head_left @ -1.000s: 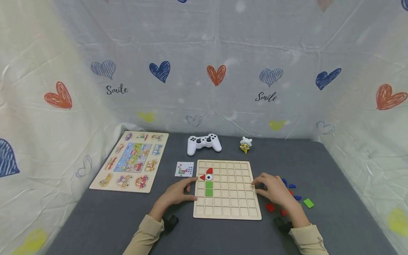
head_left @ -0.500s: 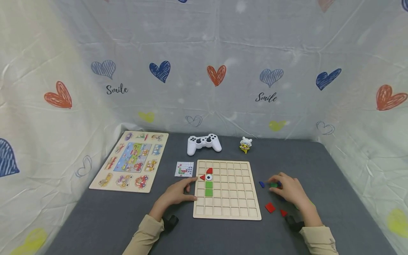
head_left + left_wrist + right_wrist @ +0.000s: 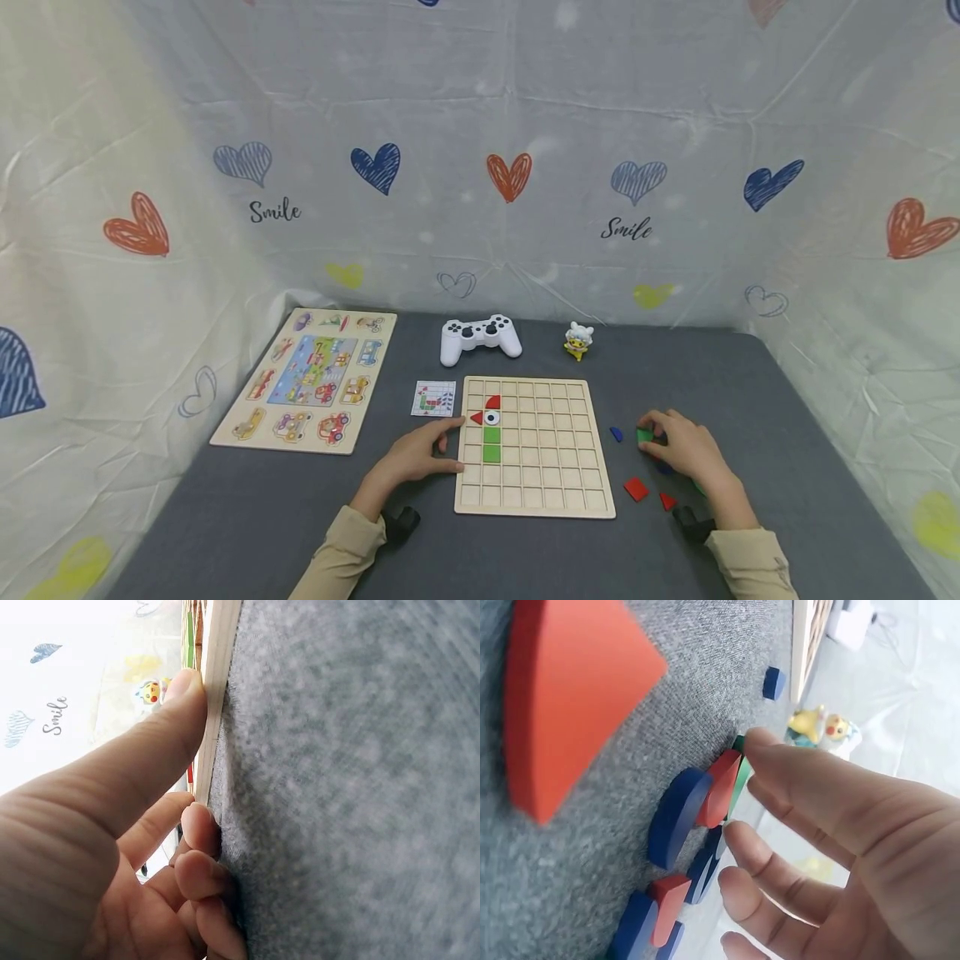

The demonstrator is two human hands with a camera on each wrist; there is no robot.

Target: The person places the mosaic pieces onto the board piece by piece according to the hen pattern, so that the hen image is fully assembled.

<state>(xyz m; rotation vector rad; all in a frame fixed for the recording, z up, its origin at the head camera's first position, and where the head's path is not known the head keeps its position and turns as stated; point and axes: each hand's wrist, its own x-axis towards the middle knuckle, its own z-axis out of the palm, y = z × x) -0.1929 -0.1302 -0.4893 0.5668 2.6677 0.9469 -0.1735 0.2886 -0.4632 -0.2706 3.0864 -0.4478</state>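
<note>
The left hand is kept where it was a second ago, its thumb and index fingertip set apart against the left edge of the wooden grid board, by which the board appears to be steadied. The right hand, seen at the board's right edge a second earlier, has been brought out among the loose pieces, and a green piece is now shown between its thumb and index finger, with the other fingers spread. Whether the green piece is pinched or only touched cannot be told. Just below the right hand's fingers, in the right wrist view, a curved blue piece and a red piece are seen close beside it. A small blue piece is left between that hand and the board; a red square and a red triangle lie on its near side. Between the hands, the pattern on the board is unchanged: two green squares below a round eye piece. The shift is judged to mean that piece selection is under way, with nothing newly placed. Beyond the left hand, a pattern card is lying flat.
</note>
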